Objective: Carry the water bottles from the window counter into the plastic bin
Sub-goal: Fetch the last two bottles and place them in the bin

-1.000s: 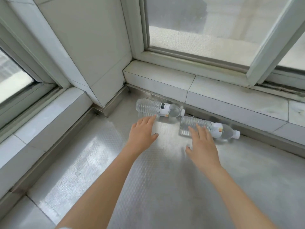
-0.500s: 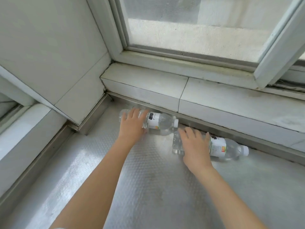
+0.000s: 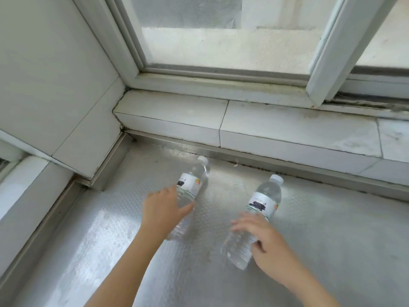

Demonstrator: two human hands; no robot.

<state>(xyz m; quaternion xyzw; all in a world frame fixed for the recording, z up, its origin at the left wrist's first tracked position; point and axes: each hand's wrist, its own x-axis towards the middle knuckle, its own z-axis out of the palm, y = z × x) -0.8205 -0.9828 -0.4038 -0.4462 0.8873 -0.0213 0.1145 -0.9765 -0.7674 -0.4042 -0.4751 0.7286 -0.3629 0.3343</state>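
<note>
Two clear water bottles with white caps and white labels are in my hands over the silvery counter (image 3: pixel 110 251). My left hand (image 3: pixel 162 211) is wrapped around the lower body of the left bottle (image 3: pixel 192 180), whose cap points away toward the window sill. My right hand (image 3: pixel 263 242) grips the lower part of the right bottle (image 3: pixel 263 202), also cap-away and tilted up. Both bottles look lifted at the cap end; their bases are partly hidden by my fingers. The plastic bin is not in view.
A white tiled sill (image 3: pixel 276 127) and a window frame (image 3: pixel 327 49) run along the far side. A tiled wall corner (image 3: pixel 73 120) juts in at the left. A metal trim strip (image 3: pixel 254 156) edges the counter below the sill.
Both hands have closed on the bottles and turned them from lying sideways along the sill to pointing cap-away, drawn nearer to me. The view has shifted down and left.
</note>
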